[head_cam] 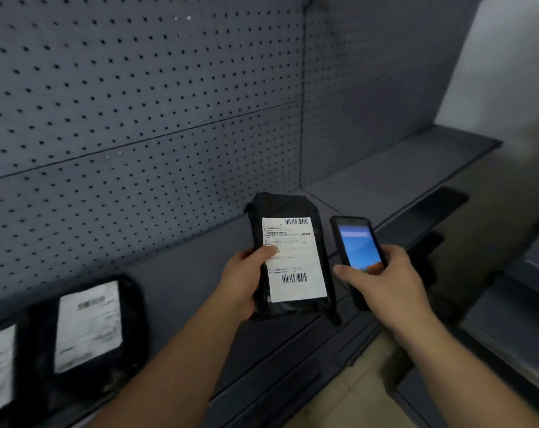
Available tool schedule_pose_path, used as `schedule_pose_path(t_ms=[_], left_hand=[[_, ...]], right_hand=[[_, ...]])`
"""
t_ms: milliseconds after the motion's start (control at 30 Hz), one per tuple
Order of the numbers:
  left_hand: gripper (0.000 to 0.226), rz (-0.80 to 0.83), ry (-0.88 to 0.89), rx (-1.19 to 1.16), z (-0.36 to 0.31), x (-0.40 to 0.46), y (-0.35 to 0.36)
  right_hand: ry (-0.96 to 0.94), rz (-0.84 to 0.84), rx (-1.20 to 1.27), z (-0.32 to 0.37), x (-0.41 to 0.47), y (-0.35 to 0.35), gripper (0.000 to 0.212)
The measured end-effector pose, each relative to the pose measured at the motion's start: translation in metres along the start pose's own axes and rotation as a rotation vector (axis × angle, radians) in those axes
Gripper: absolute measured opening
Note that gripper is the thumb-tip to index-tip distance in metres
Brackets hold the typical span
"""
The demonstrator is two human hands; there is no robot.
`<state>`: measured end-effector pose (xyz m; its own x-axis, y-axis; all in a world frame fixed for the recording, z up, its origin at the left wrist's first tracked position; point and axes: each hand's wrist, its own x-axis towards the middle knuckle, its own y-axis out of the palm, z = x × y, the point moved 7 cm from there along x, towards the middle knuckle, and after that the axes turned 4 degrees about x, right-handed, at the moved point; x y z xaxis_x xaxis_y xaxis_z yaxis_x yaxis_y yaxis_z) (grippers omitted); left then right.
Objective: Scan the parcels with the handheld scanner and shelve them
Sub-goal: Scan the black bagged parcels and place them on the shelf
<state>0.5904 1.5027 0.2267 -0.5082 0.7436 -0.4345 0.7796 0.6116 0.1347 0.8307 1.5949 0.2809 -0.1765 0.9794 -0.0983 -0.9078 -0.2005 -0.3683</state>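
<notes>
Above shelf (394, 177), roughly upright parcel (288, 257)

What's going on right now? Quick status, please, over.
Left hand holds black parcel, label up. Right hand holds handheld scanner, screen lit. Two parcels already on shelf. Nothing in the way.

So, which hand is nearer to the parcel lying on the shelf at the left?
Left. The left hand, holding a black parcel, is closer to the shelved parcel; the right hand, with the scanner, is farther right.
</notes>
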Motion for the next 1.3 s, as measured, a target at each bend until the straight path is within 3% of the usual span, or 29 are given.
schedule_pose_path(t_ms=[233, 367, 600, 833, 1300], left_hand=[[0.020, -0.281, 0.005, -0.088, 0.003, -0.012, -0.068], [0.025, -0.391, -0.020, -0.081, 0.001, -0.012, -0.113], [0.030, -0.462, -0.122, -0.069, 0.007, -0.006, -0.170], [0.027, -0.528, -0.177, -0.070, 0.012, -0.003, -0.197], [0.032, -0.654, -0.223, 0.099, 0.002, 0.009, -0.196]], right_hand=[[-0.084, 0.223, 0.072, 0.024, 0.030, 0.073, 0.078], [-0.122, 0.338, 0.124, 0.041, 0.032, 0.122, 0.079], [-0.166, 0.479, 0.155, 0.064, 0.026, 0.191, 0.065], [-0.184, 0.569, 0.115, 0.072, 0.025, 0.236, 0.066], [-0.249, 0.680, 0.064, 0.092, 0.050, 0.255, 0.064]])
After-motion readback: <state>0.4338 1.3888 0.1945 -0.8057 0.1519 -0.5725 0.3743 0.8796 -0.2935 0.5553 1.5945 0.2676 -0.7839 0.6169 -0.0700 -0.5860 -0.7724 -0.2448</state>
